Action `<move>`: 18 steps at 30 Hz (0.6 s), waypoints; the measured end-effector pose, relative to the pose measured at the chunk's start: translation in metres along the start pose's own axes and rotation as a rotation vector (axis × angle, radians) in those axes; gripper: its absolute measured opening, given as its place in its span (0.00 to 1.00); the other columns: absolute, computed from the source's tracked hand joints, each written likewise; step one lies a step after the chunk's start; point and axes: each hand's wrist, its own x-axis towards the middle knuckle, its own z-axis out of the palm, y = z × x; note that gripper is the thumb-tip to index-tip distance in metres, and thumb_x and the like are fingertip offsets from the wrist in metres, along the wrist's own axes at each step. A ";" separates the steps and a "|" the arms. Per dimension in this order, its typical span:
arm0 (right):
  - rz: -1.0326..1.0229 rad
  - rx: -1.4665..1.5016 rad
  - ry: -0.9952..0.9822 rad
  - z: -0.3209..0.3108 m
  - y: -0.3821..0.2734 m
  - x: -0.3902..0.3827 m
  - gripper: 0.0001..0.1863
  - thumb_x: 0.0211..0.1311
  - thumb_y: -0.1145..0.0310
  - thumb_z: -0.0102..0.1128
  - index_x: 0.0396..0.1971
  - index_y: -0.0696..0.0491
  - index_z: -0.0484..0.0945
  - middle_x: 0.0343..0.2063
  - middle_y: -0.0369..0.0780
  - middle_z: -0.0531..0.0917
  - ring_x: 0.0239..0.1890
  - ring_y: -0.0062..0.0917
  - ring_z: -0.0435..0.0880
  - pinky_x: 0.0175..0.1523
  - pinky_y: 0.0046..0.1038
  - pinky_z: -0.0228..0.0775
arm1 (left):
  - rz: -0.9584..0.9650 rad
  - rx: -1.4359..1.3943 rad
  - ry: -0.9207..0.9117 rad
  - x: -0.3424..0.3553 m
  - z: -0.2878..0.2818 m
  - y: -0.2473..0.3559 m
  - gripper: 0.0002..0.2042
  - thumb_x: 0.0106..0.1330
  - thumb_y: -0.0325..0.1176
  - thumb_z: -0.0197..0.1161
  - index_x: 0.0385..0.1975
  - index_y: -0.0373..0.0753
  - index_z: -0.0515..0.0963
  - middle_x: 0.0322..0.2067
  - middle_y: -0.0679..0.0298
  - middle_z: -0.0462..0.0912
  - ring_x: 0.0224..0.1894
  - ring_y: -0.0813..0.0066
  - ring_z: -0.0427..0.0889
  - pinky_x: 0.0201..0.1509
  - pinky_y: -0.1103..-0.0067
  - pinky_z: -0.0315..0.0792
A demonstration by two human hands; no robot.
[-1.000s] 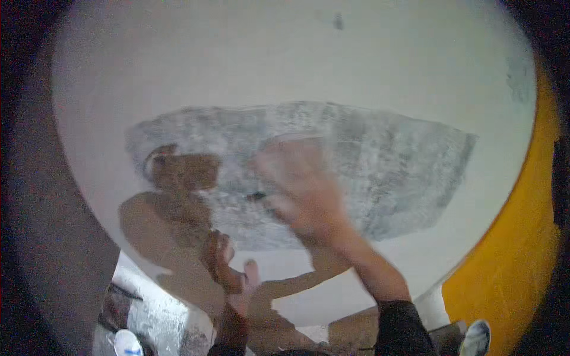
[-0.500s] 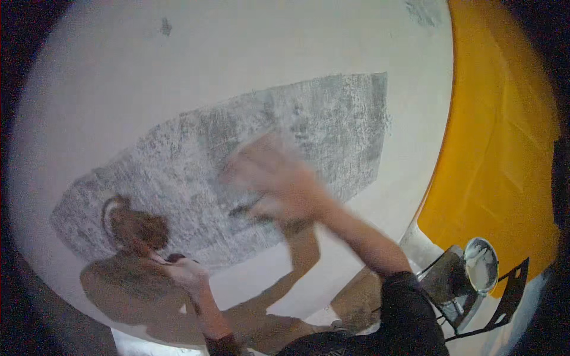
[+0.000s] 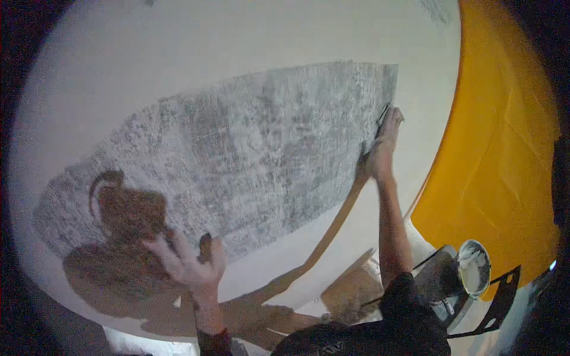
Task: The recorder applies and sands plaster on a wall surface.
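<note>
A pale curved wall (image 3: 196, 53) fills most of the view and carries a large patch of mottled grey filler (image 3: 249, 148). My right hand (image 3: 387, 139) is closed on a thin flat scraper (image 3: 383, 115), seen almost edge-on against the right edge of the patch; its exact shape is hard to make out. My left hand (image 3: 193, 261) is raised at the patch's lower left with fingers spread. It holds nothing I can see; a small dark shape beside the thumb looks like shadow. Whether the fingertips touch the wall, I cannot tell.
Lower right, an open bucket (image 3: 474, 270) with white paste inside stands by a black metal frame (image 3: 502, 302). Yellow-orange sheeting (image 3: 493, 130) borders the wall on the right. Shadows of my head and arms fall across the lower wall.
My right hand has swept from the middle of the patch to its right edge, the arm now straighter. My left hand has moved slightly right, its fingers now spread. The view has shifted a little.
</note>
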 end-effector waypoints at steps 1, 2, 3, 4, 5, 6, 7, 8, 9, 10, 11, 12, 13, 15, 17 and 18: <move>-0.301 -0.293 -0.182 -0.007 -0.030 -0.006 0.41 0.46 0.61 0.58 0.58 0.63 0.52 0.62 0.53 0.49 0.64 0.51 0.44 0.66 0.43 0.33 | -0.004 0.038 -0.019 -0.001 -0.007 -0.001 0.37 0.55 0.48 0.59 0.58 0.27 0.55 0.60 0.36 0.48 0.63 0.39 0.44 0.62 0.56 0.46; -0.314 -0.331 -0.404 0.005 -0.039 -0.055 0.40 0.48 0.57 0.57 0.58 0.62 0.54 0.62 0.54 0.50 0.63 0.53 0.42 0.66 0.43 0.32 | 0.057 0.130 -0.029 0.004 -0.004 0.005 0.34 0.55 0.50 0.57 0.57 0.34 0.59 0.60 0.39 0.50 0.62 0.38 0.47 0.60 0.53 0.46; -0.452 -0.636 -0.969 -0.004 -0.048 -0.111 0.63 0.29 0.37 0.64 0.61 0.62 0.44 0.62 0.59 0.41 0.65 0.51 0.37 0.66 0.45 0.25 | 0.109 0.209 -0.046 0.007 0.003 0.014 0.31 0.56 0.52 0.55 0.56 0.40 0.63 0.59 0.41 0.53 0.62 0.37 0.49 0.58 0.51 0.46; -0.529 -0.311 -1.098 -0.013 -0.053 -0.113 0.52 0.38 0.43 0.60 0.59 0.60 0.51 0.60 0.58 0.48 0.64 0.52 0.41 0.66 0.45 0.30 | 0.099 0.248 -0.064 0.012 0.012 0.020 0.31 0.56 0.56 0.53 0.55 0.43 0.64 0.59 0.43 0.55 0.61 0.39 0.51 0.57 0.51 0.46; -0.596 0.051 -1.197 -0.017 -0.055 -0.118 0.40 0.48 0.50 0.56 0.58 0.59 0.57 0.59 0.57 0.55 0.63 0.52 0.45 0.66 0.45 0.34 | 0.095 0.246 -0.071 0.008 0.010 0.022 0.31 0.56 0.56 0.53 0.55 0.43 0.64 0.59 0.43 0.55 0.61 0.39 0.51 0.57 0.51 0.46; -0.414 -0.150 -0.917 -0.024 -0.029 -0.109 0.42 0.48 0.48 0.56 0.58 0.60 0.55 0.59 0.57 0.54 0.64 0.51 0.45 0.67 0.45 0.34 | 0.100 0.249 -0.044 0.007 0.010 0.018 0.31 0.56 0.56 0.54 0.56 0.43 0.64 0.59 0.43 0.55 0.60 0.38 0.52 0.56 0.51 0.47; -0.224 -0.345 -0.632 -0.032 0.000 -0.101 0.45 0.48 0.46 0.56 0.59 0.61 0.53 0.59 0.58 0.54 0.64 0.51 0.45 0.67 0.44 0.33 | 0.106 0.242 -0.021 0.007 0.012 0.014 0.32 0.56 0.56 0.54 0.56 0.43 0.63 0.59 0.44 0.54 0.60 0.38 0.53 0.56 0.50 0.49; -0.218 -0.355 -0.643 -0.034 0.002 -0.104 0.45 0.48 0.46 0.56 0.59 0.61 0.53 0.59 0.58 0.54 0.64 0.51 0.45 0.67 0.44 0.33 | 0.104 0.233 -0.033 0.006 0.014 0.015 0.32 0.56 0.56 0.54 0.56 0.43 0.63 0.59 0.44 0.54 0.60 0.38 0.53 0.56 0.50 0.49; -0.116 -0.250 -0.519 -0.032 0.002 -0.110 0.48 0.46 0.44 0.56 0.58 0.64 0.51 0.59 0.59 0.53 0.64 0.50 0.45 0.67 0.44 0.32 | 0.113 0.184 -0.022 0.005 0.018 0.016 0.32 0.56 0.56 0.54 0.57 0.43 0.62 0.59 0.42 0.53 0.60 0.38 0.53 0.55 0.50 0.50; -0.016 -0.148 -0.393 -0.029 0.001 -0.116 0.51 0.44 0.42 0.57 0.58 0.66 0.49 0.58 0.60 0.53 0.64 0.50 0.45 0.67 0.44 0.32 | 0.121 0.135 -0.011 0.003 0.021 0.017 0.32 0.56 0.55 0.55 0.57 0.44 0.62 0.60 0.41 0.52 0.60 0.37 0.53 0.55 0.49 0.51; 0.071 -0.033 -0.251 -0.015 -0.001 -0.117 0.54 0.43 0.40 0.57 0.58 0.68 0.47 0.58 0.61 0.53 0.64 0.50 0.44 0.67 0.44 0.31 | 0.121 0.134 -0.003 0.004 0.028 0.016 0.32 0.56 0.55 0.55 0.57 0.44 0.62 0.60 0.41 0.52 0.60 0.37 0.53 0.55 0.49 0.51; -0.240 -0.321 -0.532 -0.015 -0.025 -0.157 0.45 0.53 0.43 0.45 0.60 0.64 0.46 0.61 0.54 0.50 0.65 0.45 0.42 0.66 0.46 0.24 | 0.079 0.089 -0.017 -0.002 0.030 0.013 0.32 0.56 0.55 0.55 0.57 0.43 0.62 0.60 0.40 0.51 0.60 0.36 0.53 0.55 0.48 0.51; -0.237 -0.313 -0.538 -0.013 -0.020 -0.154 0.45 0.53 0.43 0.45 0.60 0.64 0.46 0.61 0.54 0.50 0.65 0.45 0.42 0.66 0.46 0.24 | 0.037 0.043 -0.029 -0.007 0.033 0.013 0.32 0.56 0.54 0.55 0.57 0.43 0.62 0.59 0.39 0.51 0.59 0.35 0.52 0.56 0.47 0.51; -0.922 -0.241 -0.903 -0.016 -0.010 -0.130 0.47 0.51 0.51 0.51 0.63 0.60 0.38 0.65 0.49 0.32 0.67 0.34 0.27 0.67 0.43 0.19 | 0.040 0.072 -0.058 -0.005 0.029 0.013 0.33 0.55 0.52 0.56 0.59 0.41 0.59 0.60 0.38 0.47 0.60 0.35 0.50 0.57 0.50 0.51; 0.045 -0.089 -0.353 -0.025 0.008 -0.104 0.51 0.47 0.51 0.60 0.64 0.56 0.39 0.64 0.52 0.37 0.66 0.45 0.33 0.67 0.43 0.26 | 0.035 0.116 -0.078 -0.002 0.030 0.014 0.35 0.55 0.50 0.57 0.60 0.38 0.57 0.61 0.37 0.44 0.61 0.35 0.49 0.59 0.54 0.52; 0.043 -0.087 -0.359 -0.020 0.011 -0.106 0.51 0.47 0.51 0.60 0.64 0.56 0.39 0.64 0.52 0.37 0.66 0.45 0.33 0.67 0.43 0.26 | 0.039 0.096 -0.072 0.000 0.031 0.017 0.35 0.54 0.50 0.57 0.60 0.38 0.56 0.61 0.37 0.44 0.61 0.35 0.49 0.59 0.54 0.52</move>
